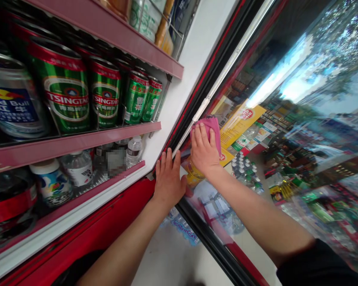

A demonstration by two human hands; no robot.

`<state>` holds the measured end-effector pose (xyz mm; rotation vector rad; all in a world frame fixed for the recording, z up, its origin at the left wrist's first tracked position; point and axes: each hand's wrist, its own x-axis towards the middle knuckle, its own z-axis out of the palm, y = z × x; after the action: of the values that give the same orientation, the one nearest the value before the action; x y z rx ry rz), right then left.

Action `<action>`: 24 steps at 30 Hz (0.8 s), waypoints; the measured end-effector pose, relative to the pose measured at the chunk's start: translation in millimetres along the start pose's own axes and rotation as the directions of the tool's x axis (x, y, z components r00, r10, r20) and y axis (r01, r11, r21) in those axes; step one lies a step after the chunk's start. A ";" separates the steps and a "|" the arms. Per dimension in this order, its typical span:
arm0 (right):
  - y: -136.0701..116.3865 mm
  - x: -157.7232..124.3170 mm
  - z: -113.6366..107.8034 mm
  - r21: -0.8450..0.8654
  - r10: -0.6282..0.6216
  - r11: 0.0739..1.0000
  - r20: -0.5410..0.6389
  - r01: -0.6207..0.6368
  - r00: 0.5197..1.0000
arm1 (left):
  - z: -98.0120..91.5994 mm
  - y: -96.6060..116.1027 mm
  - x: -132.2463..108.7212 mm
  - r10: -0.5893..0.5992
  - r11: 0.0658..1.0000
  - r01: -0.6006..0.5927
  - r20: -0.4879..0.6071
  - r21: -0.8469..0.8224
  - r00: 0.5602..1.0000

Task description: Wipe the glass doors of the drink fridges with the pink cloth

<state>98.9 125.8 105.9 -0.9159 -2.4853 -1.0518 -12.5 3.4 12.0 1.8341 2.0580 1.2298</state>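
My right hand lies flat, fingers together, pressing a pink cloth against the inner glass of the open fridge door. Its fingers rest on the cloth near the door's white edge strip. My left hand is open, palm against the black frame of the door at its edge, fingers stretched upward. It holds nothing.
The fridge's shelves on the left hold green Tsingtao cans, a Red Bull can, water bottles and a yoghurt-like bottle. The red fridge base runs below. The glass shows shop goods and reflected sky.
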 end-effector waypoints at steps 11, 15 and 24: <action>-37.3 -39.7 35.9 0.138 -0.067 0.989 0.109 0.052 0.992 | -15.5 -34.3 21.2 -0.174 0.981 0.167 0.070 0.094 0.982; -53.7 -61.9 58.1 0.259 -0.095 0.963 0.092 0.069 0.991 | -18.4 -46.6 25.0 -0.214 0.972 0.201 0.112 0.119 0.970; -91.1 -99.8 106.9 0.411 -0.081 0.911 0.078 0.042 0.994 | -24.7 -45.4 26.1 -0.247 0.965 0.226 0.171 0.136 0.954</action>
<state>112.7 110.4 -65.2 -0.7725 -2.6774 -0.4749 -68.7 17.4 10.6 1.6152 2.2027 0.8622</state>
